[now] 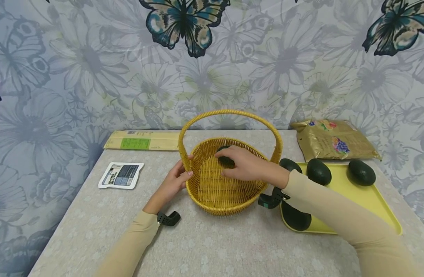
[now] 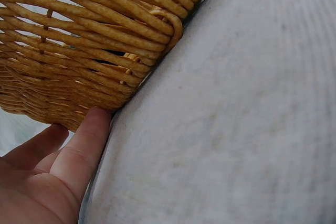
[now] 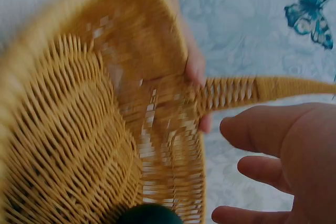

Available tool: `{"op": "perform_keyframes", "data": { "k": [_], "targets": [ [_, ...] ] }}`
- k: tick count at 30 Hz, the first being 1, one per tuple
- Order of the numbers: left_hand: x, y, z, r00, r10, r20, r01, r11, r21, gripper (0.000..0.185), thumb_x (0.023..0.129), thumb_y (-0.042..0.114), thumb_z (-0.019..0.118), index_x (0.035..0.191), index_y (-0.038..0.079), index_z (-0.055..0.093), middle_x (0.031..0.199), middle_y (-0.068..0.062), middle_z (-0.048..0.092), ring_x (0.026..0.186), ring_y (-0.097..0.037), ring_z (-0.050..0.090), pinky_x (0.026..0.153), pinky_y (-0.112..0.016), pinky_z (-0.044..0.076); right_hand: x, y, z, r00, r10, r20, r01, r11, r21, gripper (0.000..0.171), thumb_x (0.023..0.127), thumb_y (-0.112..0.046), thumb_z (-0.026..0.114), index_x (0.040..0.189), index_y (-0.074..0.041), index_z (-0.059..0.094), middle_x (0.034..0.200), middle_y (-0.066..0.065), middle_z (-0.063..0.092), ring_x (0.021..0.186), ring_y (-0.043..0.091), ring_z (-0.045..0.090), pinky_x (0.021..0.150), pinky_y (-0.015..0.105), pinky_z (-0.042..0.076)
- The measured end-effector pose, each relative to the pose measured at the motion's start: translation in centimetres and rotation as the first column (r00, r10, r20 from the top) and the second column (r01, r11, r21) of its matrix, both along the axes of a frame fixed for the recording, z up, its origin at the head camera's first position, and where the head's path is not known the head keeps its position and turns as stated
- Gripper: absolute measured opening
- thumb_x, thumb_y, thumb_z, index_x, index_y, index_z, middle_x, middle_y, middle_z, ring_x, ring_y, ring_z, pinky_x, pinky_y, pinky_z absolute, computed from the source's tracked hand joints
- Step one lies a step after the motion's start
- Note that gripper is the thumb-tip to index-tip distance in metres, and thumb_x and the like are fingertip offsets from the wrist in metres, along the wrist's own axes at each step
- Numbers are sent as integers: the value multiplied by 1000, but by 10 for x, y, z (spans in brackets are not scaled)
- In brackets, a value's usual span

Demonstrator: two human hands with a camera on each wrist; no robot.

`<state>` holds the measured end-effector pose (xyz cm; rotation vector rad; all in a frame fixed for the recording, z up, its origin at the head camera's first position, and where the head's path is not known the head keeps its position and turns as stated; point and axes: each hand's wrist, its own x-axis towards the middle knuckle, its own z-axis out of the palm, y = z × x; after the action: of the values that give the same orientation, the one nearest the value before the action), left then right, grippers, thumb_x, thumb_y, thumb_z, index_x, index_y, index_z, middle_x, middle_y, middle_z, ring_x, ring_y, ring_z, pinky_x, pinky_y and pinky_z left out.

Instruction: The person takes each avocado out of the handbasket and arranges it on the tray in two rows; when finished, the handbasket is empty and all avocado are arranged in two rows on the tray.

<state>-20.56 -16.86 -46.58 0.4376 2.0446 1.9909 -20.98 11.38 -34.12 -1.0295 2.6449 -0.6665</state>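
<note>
A golden wicker basket (image 1: 229,209) with a tall arched handle (image 1: 231,112) stands mid-table. My left hand (image 1: 175,179) holds its left side, thumb and fingers on either side of the handle's base; in the left wrist view, fingertips touch the outer weave. Inside the basket, toward the back, lies a dark green avocado (image 1: 226,163), partly covered by my right hand (image 1: 248,163). That hand hovers over the basket, fingers spread and grasping nothing. In the right wrist view, only the avocado's top (image 3: 149,216) shows, apart from the fingers.
To the right lies a yellow tray (image 1: 357,204) with several avocados (image 1: 318,172) on it, partly behind my right forearm. A gold packet (image 1: 336,140) sits behind the tray. On the left are a white packet (image 1: 121,175) and a flat yellow-green package (image 1: 142,141) by the patterned cloth wall.
</note>
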Motion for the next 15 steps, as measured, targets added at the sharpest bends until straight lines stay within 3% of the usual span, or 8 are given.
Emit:
{"op": "perform_keyframes", "data": {
  "k": [4, 9, 15],
  "targets": [
    [0, -1, 0, 1000, 4, 1, -4, 1000, -6, 61, 107, 16, 50, 162, 19, 25, 156, -28, 35, 133, -38, 50, 90, -30, 59, -18, -8, -6, 999, -50, 6, 50, 999, 18, 51, 97, -22, 67, 145, -9, 54, 145, 18, 56, 133, 36, 53, 109, 51, 47],
    [1, -1, 1, 1000, 6, 3, -6, 1000, -7, 61, 107, 16, 50, 162, 19, 25, 157, -28, 34, 136, -41, 47, 90, -30, 58, -39, -13, -15, 997, -73, 23, 73, 997, 11, 48, 98, -18, 65, 144, -5, 55, 139, 20, 60, 121, 37, 60, 95, 49, 51],
    [1, 0, 2, 1000, 6, 5, -6, 1000, -9, 61, 107, 17, 50, 162, 19, 25, 159, -27, 34, 137, -41, 46, 91, -30, 58, -55, -17, -18, 993, -112, 30, 110, 993, 51, 41, 99, -15, 63, 139, -5, 60, 142, 15, 62, 133, 36, 56, 108, 51, 48]
  ]
}}
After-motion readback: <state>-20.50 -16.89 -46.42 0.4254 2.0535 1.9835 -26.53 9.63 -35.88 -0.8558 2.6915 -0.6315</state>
